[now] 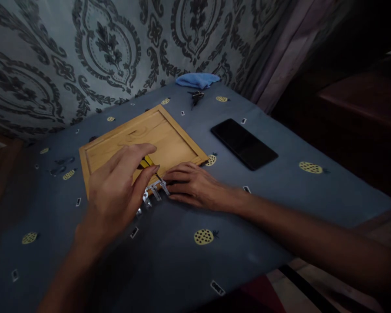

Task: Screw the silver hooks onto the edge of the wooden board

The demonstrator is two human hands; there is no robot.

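Note:
My left hand [114, 187] is closed around a screwdriver [146, 162] with a yellow and black handle. Its thin shaft slants down to the right, and the tip meets a metal hook rail [154, 188] at the near edge of a framed wooden board [185, 152]. Several shiny hooks stick out from the rail toward me; my left hand covers part of it. My right hand [198, 187] lies palm down at the board's near right corner, fingers stretched out and touching the rail's right end.
A black phone [244, 143] lies right of the board. Behind it are a small dark object [196, 96], perhaps keys, and a blue cloth [198, 80] near the patterned curtain [111, 48]. A pineapple-print cloth [169, 261] covers the table; its front edge runs close to me.

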